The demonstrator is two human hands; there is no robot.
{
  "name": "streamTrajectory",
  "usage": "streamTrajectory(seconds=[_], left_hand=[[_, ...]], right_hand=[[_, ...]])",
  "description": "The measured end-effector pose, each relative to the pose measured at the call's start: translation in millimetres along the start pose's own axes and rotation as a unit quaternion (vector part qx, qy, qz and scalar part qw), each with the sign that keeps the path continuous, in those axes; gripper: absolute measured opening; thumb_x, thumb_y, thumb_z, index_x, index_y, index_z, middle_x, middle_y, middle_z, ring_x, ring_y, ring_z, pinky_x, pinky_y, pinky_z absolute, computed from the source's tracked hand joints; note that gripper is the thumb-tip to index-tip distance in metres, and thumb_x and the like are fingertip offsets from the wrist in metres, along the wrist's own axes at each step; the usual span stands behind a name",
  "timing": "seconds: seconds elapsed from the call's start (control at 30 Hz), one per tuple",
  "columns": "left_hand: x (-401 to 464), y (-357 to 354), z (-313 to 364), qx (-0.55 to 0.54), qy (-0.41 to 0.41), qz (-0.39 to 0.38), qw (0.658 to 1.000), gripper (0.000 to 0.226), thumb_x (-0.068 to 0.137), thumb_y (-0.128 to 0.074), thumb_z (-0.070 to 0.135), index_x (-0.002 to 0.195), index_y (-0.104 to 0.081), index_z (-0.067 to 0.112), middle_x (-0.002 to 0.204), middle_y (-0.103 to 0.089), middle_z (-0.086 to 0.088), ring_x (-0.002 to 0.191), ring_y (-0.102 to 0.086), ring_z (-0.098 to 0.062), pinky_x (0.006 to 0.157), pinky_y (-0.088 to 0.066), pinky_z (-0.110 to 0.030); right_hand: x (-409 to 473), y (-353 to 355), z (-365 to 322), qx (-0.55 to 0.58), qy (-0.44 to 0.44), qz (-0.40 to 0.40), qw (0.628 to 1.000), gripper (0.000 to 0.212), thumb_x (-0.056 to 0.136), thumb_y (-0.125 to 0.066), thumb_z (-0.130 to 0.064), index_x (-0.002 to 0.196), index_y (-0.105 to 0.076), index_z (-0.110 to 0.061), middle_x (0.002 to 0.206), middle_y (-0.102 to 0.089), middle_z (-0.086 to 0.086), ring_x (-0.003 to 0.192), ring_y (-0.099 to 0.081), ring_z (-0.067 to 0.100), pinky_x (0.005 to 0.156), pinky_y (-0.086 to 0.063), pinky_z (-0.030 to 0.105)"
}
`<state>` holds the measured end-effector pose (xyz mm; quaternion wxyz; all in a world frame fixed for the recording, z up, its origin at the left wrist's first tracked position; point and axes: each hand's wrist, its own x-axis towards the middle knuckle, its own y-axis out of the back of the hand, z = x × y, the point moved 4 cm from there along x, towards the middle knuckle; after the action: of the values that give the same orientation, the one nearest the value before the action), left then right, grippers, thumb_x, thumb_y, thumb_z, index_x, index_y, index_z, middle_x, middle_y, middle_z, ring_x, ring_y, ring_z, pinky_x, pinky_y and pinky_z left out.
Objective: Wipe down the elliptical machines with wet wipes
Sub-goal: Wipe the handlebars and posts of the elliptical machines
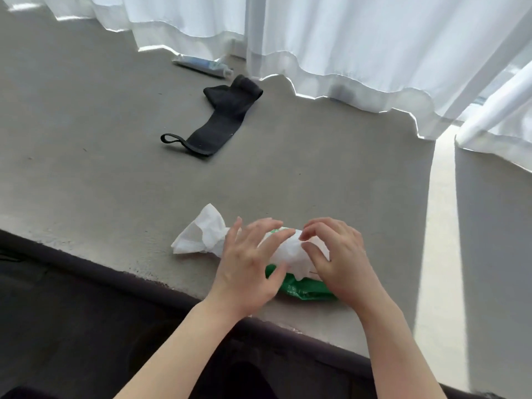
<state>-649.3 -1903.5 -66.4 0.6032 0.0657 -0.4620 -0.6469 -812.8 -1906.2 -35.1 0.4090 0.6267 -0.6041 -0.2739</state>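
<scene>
Both hands: left hand [247,266] spread, right hand [339,260] curled on wipe [288,250].

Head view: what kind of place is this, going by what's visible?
Probably a windowsill ledge indoors; no elliptical is in view. Sheer white curtains hang over a grey ledge holding a toothpaste tube, a black strap and a green wet-wipes pack.

One head-worn view looks forward and steeply down, close over a grey ledge [115,139] beside curtains [345,38].

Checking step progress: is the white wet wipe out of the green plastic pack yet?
Partly out. The white wet wipe trails left onto the grey ledge, its other end lying across the green plastic pack under both hands; whether it's fully free, cannot tell.
</scene>
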Motion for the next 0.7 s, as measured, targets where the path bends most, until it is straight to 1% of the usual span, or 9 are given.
streamTrajectory(seconds=[0.03, 0.1, 0.17, 0.23, 0.3, 0.37, 0.47, 0.6, 0.7], left_hand=[[1, -8, 3, 0.015, -0.011, -0.028, 0.999, 0.044, 0.080, -0.056, 0.035, 0.123, -0.059, 0.028, 0.120, -0.064, 0.004, 0.116, -0.056, -0.014, 0.111, -0.030, -0.053], [5, -16, 5, 0.026, -0.014, -0.042, 0.999, 0.034, 0.080, -0.056, 0.035, 0.108, -0.070, 0.023, 0.107, -0.070, 0.006, 0.101, -0.063, -0.013, 0.107, -0.039, -0.051], [12, -16, 9, -0.003, 0.014, -0.022, 1.000, 0.025, 0.083, -0.056, 0.035, 0.088, -0.074, 0.019, 0.093, -0.073, 0.008, 0.087, -0.066, -0.011, 0.098, -0.048, -0.047], [19, -12, 13, -0.067, 0.067, -0.003, 0.995, 0.028, 0.087, -0.057, 0.037, 0.085, -0.075, 0.015, 0.090, -0.074, 0.006, 0.086, -0.064, -0.007, 0.090, -0.049, -0.033], [25, -5, 16, -0.134, 0.109, 0.018, 0.985, 0.024, 0.089, -0.062, 0.032, 0.087, -0.076, 0.012, 0.090, -0.074, 0.006, 0.090, -0.062, -0.005, 0.082, -0.047, -0.020], [33, 0, 19, -0.177, 0.147, 0.030, 0.973, 0.016, 0.090, -0.067, 0.026, 0.087, -0.076, 0.013, 0.086, -0.071, 0.011, 0.090, -0.062, -0.003, 0.078, -0.045, -0.014], [50, 5, 23, -0.225, 0.196, 0.032, 0.954, 0.012, 0.092, -0.068, 0.027, 0.083, -0.072, 0.021, 0.075, -0.069, 0.016, 0.078, -0.062, -0.004, 0.071, -0.045, -0.017], [76, 9, 22, -0.314, 0.236, 0.047, 0.918, 0.011, 0.084, -0.077, 0.029, 0.080, -0.067, 0.032, 0.072, -0.066, 0.017, 0.074, -0.061, -0.008, 0.076, -0.050, -0.026], [86, 6, 25, -0.432, 0.252, -0.002, 0.866, 0.017, 0.078, -0.080, 0.019, 0.089, -0.068, 0.024, 0.079, -0.070, 0.006, 0.075, -0.066, -0.012, 0.070, -0.054, -0.028]], right_hand=[[0, -1, 3, -0.002, 0.007, -0.029, 1.000, 0.023, 0.081, -0.053, -0.021, 0.100, -0.067, -0.024, 0.110, -0.063, -0.013, 0.110, -0.051, 0.009, 0.097, -0.023, 0.024], [0, -1, 10, -0.003, 0.011, -0.056, 0.998, 0.031, 0.079, -0.051, -0.020, 0.105, -0.069, -0.023, 0.113, -0.064, -0.011, 0.110, -0.052, 0.009, 0.104, -0.030, 0.035], [2, 2, 13, 0.005, 0.013, -0.030, 0.999, 0.019, 0.081, -0.056, -0.021, 0.090, -0.072, -0.020, 0.101, -0.068, -0.009, 0.097, -0.059, 0.013, 0.096, -0.043, 0.043], [6, 8, 15, 0.019, 0.015, 0.006, 1.000, 0.009, 0.083, -0.064, -0.020, 0.079, -0.071, -0.017, 0.091, -0.069, -0.008, 0.086, -0.062, 0.017, 0.084, -0.048, 0.041], [9, 16, 16, 0.058, 0.011, 0.026, 0.998, 0.006, 0.085, -0.070, -0.013, 0.079, -0.069, -0.013, 0.087, -0.068, -0.006, 0.082, -0.061, 0.015, 0.079, -0.047, 0.032], [12, 24, 16, 0.089, 0.015, 0.043, 0.995, 0.006, 0.087, -0.068, -0.010, 0.082, -0.067, -0.011, 0.083, -0.067, -0.005, 0.079, -0.057, 0.011, 0.075, -0.044, 0.028], [23, 36, 9, 0.081, 0.047, 0.075, 0.993, 0.010, 0.091, -0.056, -0.017, 0.087, -0.062, -0.010, 0.079, -0.066, -0.002, 0.075, -0.053, 0.012, 0.071, -0.040, 0.027], [40, 61, 0, 0.137, 0.052, 0.106, 0.984, 0.006, 0.096, -0.054, -0.005, 0.091, -0.056, -0.008, 0.077, -0.062, -0.001, 0.073, -0.053, 0.012, 0.066, -0.039, 0.018], [51, 75, -5, 0.169, 0.061, 0.123, 0.976, 0.008, 0.097, -0.052, -0.003, 0.092, -0.053, -0.009, 0.077, -0.058, -0.009, 0.071, -0.051, 0.005, 0.063, -0.037, 0.012]])
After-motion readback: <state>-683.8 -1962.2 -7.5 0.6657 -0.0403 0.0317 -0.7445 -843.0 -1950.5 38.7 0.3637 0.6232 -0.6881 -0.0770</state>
